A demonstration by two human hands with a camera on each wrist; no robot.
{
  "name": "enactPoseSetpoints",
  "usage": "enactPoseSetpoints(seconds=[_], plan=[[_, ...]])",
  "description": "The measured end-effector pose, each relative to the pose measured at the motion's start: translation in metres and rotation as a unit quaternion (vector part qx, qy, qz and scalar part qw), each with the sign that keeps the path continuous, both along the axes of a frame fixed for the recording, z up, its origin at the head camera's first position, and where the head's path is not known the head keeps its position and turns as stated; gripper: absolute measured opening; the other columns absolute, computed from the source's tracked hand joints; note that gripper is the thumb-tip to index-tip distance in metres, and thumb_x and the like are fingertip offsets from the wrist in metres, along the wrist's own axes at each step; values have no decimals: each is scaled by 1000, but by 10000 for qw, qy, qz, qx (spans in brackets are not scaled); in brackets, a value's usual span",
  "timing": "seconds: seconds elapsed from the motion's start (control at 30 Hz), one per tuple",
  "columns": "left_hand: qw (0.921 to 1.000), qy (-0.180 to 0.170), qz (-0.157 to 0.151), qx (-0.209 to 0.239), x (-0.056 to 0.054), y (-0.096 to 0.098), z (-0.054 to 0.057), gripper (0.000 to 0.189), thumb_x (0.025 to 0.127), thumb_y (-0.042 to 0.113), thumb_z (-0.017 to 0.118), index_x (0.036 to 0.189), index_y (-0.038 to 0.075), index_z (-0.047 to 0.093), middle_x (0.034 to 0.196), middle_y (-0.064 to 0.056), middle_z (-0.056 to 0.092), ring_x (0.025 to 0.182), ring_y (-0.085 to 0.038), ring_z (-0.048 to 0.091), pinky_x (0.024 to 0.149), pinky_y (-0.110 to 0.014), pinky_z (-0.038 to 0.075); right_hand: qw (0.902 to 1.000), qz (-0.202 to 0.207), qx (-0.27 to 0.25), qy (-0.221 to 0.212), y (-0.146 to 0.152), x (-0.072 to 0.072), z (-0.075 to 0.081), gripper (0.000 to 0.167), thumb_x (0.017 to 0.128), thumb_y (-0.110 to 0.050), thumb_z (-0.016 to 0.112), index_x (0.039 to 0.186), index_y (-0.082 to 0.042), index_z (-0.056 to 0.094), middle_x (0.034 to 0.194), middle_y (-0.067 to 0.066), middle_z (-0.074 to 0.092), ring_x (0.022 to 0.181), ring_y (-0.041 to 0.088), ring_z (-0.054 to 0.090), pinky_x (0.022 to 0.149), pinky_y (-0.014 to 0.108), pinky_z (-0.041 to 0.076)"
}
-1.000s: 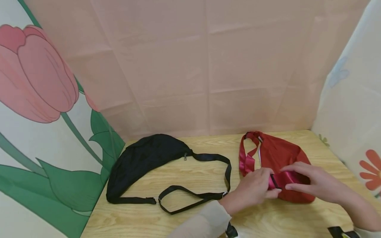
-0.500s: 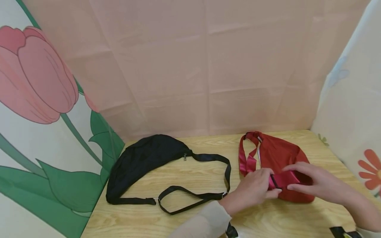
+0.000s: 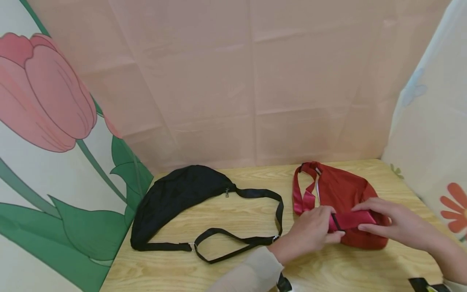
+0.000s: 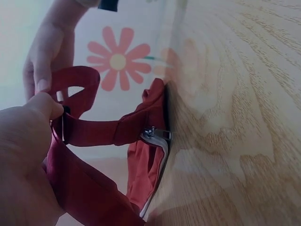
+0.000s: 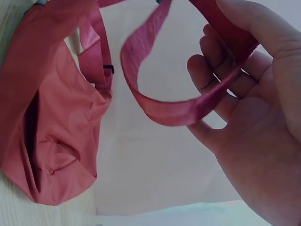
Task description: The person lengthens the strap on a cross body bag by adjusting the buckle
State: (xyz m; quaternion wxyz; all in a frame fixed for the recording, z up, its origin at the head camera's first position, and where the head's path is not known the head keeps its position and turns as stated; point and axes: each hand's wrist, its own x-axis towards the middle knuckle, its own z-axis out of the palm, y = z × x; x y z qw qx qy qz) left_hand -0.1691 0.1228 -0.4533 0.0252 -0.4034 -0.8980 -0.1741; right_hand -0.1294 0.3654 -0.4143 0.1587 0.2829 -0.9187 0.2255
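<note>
A red sling bag [image 3: 344,186] lies at the right of the table in the head view, its strap raised above it. My left hand [image 3: 313,227] pinches the strap beside a black slider buckle [image 4: 66,122]. The shiny strap [image 3: 354,220] stretches from there to my right hand [image 3: 397,223], which holds it between thumb and fingers. Seen from the right wrist, the strap hangs in a wide loop [image 5: 174,113] that runs into the right fingers. The bag's zipper pull [image 4: 153,133] shows near the tabletop in the left wrist view.
A black crescent-shaped waist bag [image 3: 182,194] lies on the left part of the wooden table [image 3: 168,275]. Its looped black strap [image 3: 279,213] reaches close to my left wrist. A pinkish backdrop [image 3: 204,81] rises behind, with flower-printed sheets at both sides.
My right hand has slid a little to the right, drawing out a longer, flatter stretch of red strap from the buckle. My left hand has stayed in place.
</note>
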Motion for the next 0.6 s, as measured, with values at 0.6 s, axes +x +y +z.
enactPoseSetpoints(seconds=[0.6], plan=[[9999, -163, 26, 45, 1, -3, 1, 45, 96, 50, 64, 126, 20, 50, 97, 16, 51, 84, 4, 45, 76, -12, 36, 9997, 113, 215, -68, -13, -4, -1, 43, 72, -23, 92, 108, -30, 71, 100, -21, 62, 85, -3, 54, 67, 17, 48]])
